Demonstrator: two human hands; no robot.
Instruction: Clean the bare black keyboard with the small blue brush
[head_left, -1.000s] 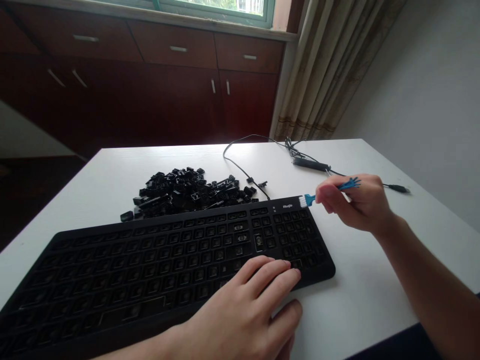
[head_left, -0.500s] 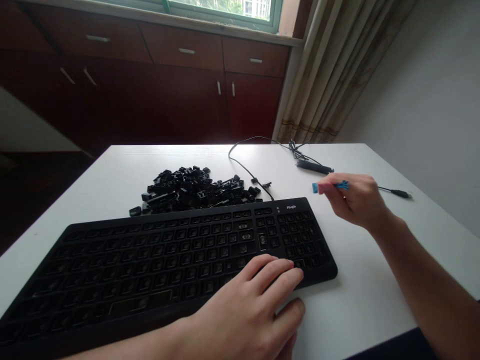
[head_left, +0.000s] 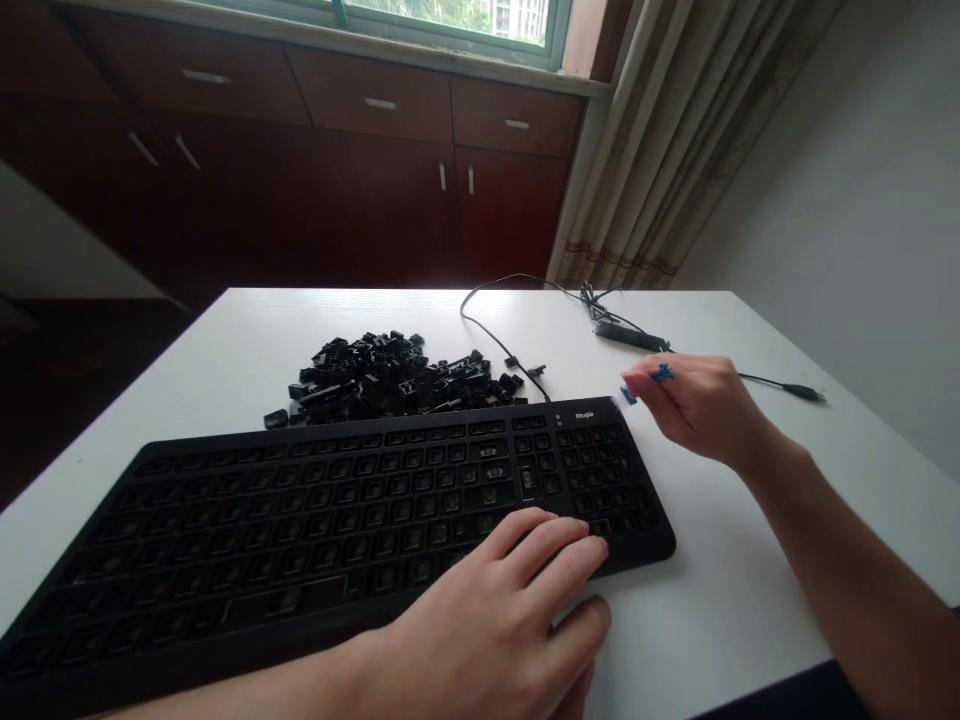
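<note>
Slim blue plastic brush with pale bristles (head_left: 628, 395) pinched in the right hand (head_left: 699, 405), at the far right corner of a matte black plastic keyboard (head_left: 360, 510).
The keyboard was a grid of shallow square wells, with a jagged heap of glossy black plastic keycaps (head_left: 375, 378) just beyond its far edge on the smooth white table (head_left: 735, 590). The right hand's fingers were closed on the brush (bristles blurred, contact unclear); the left hand (head_left: 517, 600), half open, rested its outstretched fingers on the keyboard's near right part.
</note>
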